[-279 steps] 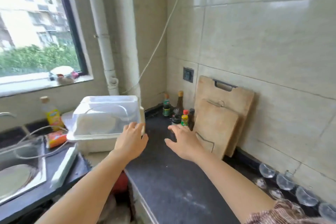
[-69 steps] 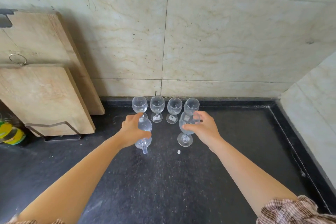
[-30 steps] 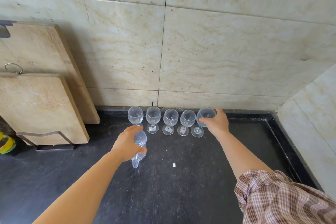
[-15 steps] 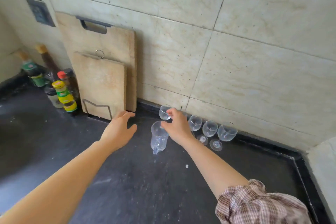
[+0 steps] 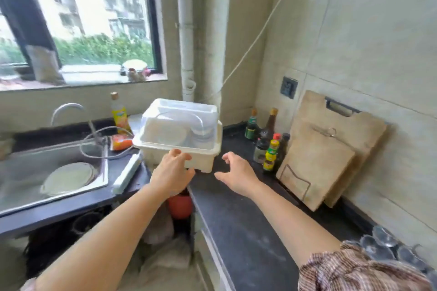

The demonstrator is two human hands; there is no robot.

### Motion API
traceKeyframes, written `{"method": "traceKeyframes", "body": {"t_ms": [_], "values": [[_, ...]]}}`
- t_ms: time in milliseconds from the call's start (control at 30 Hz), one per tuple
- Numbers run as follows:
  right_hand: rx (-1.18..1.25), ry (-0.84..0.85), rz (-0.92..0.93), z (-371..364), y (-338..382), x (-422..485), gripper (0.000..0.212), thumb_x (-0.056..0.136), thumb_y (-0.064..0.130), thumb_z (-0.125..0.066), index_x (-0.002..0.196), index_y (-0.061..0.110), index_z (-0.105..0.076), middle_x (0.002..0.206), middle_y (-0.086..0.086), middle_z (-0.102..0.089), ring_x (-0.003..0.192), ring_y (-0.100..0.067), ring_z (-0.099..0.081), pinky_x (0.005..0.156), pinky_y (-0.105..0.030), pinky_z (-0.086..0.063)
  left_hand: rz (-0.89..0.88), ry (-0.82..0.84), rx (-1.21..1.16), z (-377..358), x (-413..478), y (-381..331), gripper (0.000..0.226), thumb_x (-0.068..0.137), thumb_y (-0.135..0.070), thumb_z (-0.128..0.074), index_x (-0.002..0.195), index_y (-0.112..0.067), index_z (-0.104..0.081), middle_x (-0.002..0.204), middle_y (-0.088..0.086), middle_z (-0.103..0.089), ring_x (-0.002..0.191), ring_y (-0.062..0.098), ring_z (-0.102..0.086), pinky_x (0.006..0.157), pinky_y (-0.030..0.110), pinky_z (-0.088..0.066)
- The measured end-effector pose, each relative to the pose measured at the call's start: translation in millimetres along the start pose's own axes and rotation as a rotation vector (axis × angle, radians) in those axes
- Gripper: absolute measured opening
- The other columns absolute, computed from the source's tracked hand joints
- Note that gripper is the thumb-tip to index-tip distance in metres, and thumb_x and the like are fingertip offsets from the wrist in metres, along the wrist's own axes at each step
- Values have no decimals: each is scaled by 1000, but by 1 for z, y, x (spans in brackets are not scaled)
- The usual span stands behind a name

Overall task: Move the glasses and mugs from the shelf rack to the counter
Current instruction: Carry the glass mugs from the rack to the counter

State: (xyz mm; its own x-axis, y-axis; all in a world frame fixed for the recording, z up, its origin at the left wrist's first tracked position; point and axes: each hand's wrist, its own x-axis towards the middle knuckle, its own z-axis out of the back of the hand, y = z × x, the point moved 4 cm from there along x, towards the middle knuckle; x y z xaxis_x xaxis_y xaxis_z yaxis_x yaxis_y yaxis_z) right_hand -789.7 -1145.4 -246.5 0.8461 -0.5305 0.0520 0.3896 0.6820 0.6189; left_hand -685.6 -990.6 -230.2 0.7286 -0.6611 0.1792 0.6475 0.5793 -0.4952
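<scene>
A white plastic dish rack [image 5: 208, 149] with a clear domed lid stands in the corner of the dark counter [image 5: 236, 215]; plates show dimly through the lid. My left hand [image 5: 172, 172] is open and empty, fingertips touching the rack's front rim. My right hand [image 5: 236, 175] hovers open and empty over the counter, just right of the rack. Several clear glasses [image 5: 390, 247] stand along the wall at the far lower right, partly hidden by my checked sleeve.
Two wooden cutting boards [image 5: 326, 158] lean on the tiled wall, with sauce bottles [image 5: 269, 149] to their left. A steel sink [image 5: 54, 172] with a tap lies left, a yellow bottle [image 5: 119, 113] behind it. An orange container [image 5: 179, 205] sits below the counter gap.
My view has swung left from the row of glasses to the dish rack. My right hand has let go of the glass mug, and both empty hands have reached toward the rack.
</scene>
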Motion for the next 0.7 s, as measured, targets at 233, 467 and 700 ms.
{"method": "traceKeyframes", "body": {"t_ms": [233,467,700], "values": [[-86,92,277,-111,217,0,55,79,32,-67,126,10,-51,126,-14,-58,117,-30,-53,96,-36,-44,290,-154,89,148,-80,168,41,87,-32,-55,125,-16,-58,134,12,-48,121,32,-46,100,36,-37],[-295,150,624,-213,423,-25,52,85,38,-58,129,13,-45,127,-9,-52,120,-28,-45,97,-44,-41,489,-323,193,300,-174,308,45,89,-35,-49,130,-16,-51,135,11,-45,124,29,-41,101,41,-38],[-332,191,815,-295,584,-35,58,86,38,-58,136,13,-41,136,-10,-48,128,-30,-40,101,-48,-38,726,-445,258,421,-244,419,46,87,-37,-50,129,-17,-51,131,14,-48,122,34,-43,100,42,-38]]}}
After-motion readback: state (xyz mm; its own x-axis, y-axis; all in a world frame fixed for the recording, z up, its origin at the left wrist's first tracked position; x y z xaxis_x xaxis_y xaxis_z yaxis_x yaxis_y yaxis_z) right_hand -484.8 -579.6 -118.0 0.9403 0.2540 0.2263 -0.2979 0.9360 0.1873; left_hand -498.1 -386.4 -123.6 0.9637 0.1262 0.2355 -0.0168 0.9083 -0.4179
